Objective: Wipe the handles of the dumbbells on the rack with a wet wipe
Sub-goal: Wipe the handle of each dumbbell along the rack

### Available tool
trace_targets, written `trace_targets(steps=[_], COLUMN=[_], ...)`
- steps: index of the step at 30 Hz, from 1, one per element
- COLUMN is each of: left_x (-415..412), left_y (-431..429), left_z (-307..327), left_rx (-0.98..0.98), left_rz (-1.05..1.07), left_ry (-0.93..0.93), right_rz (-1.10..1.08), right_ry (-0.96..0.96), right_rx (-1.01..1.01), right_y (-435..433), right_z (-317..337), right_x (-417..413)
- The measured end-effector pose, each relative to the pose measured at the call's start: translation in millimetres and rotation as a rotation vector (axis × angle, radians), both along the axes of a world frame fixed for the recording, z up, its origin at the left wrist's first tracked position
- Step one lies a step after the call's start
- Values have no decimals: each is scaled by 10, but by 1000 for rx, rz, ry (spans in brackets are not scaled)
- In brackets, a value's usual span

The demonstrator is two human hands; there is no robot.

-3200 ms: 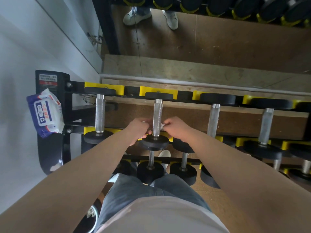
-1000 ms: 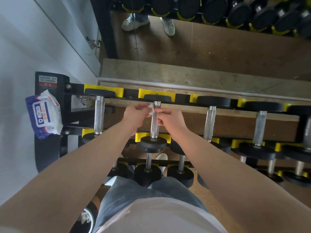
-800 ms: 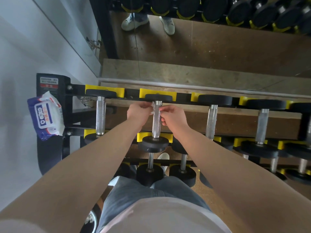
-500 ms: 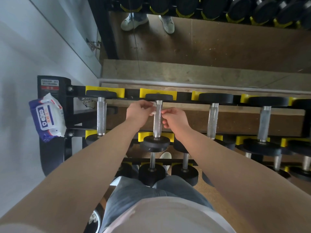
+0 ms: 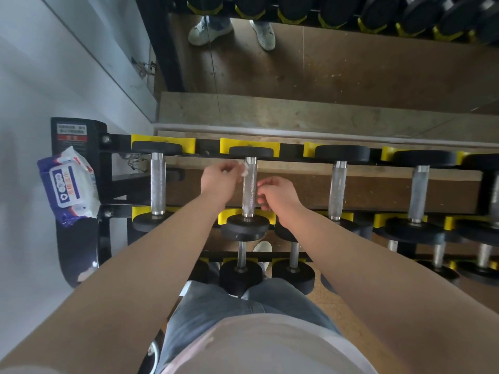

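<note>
the rack (image 5: pixel 104 182) is standing against a mirrored wall and carrying rows of dumbbells, with a pack of wipes (image 5: pixel 70 187) sitting at its left end. the second dumbbell from the left (image 5: pixel 245 228) on the top row is lying in its yellow cradles, and its knurled handle (image 5: pixel 249 193) is the one being worked. the left hand (image 5: pixel 220 178) is pinching the wet wipe (image 5: pixel 245 170) against the far end of that handle, on its left side. the right hand (image 5: pixel 275 194) is hovering with curled fingers just beside the handle's right side, and i cannot tell whether it is gripping any of the wipe. to do this well, the wipe probably needs wrapping right around the bar, each hand taking an end. it should then be dragged the full length toward the near plate while twisting, so the knurling is getting cleaned all round.
</note>
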State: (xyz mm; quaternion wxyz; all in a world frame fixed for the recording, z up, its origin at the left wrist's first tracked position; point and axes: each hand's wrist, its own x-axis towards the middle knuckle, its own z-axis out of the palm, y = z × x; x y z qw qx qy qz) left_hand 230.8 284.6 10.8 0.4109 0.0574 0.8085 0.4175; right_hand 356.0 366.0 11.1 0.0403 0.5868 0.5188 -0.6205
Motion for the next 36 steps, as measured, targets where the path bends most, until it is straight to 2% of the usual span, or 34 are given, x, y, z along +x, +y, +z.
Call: trace_targets(steps=[1,3,5,9,11,13,17,19,21,23,26,28,30,33,36], left_x=[-25,-31,4,75,99,90,-52,-101,-66,-8,13,-9,-35,-55,-105], left_y=[43,39,-99,-396,-432,-396,-84,91,140,13,-294,-376,-318,-148,-41], left_z=[2,9,21,95,66,71,-14,-64,-98,-86,-130,-156,-150,-215,-332], left_rx=[7,11,-32,-279,-298,-239,-7,32,-15,-114,-303,-381,-358,-215,-108], left_rz=[83,84,-44,-496,-531,-446,154,253,146,-68,-479,-642,-589,-321,-145], left_ry=[-67,-194,-234,-130,-94,-128,-371,-381,-260,-125,-83,-74,-94,-175,-190], right_rz=[2,8,8,15,21,19,23,45,71,86,98,108,108,108,121], right_ry=[4,10,14,-6,-16,-12,-6,-8,-7,-9,-29,-41,-44,-39,-20], right_rx=[1,2,-12,-47,-58,-66,-84,-92,-94,-97,-110,-116,-120,-128,-132], right_y=[2,9,14,-1,-16,-17,2,4,15,29,18,-8,-17,11,69], right_z=[10,28,40,45,42,34,41,37,33,22,-9,-32,-45,-47,-29], right_x=[1,10,18,41,58,69,76,90,105,120,145,153,150,153,167])
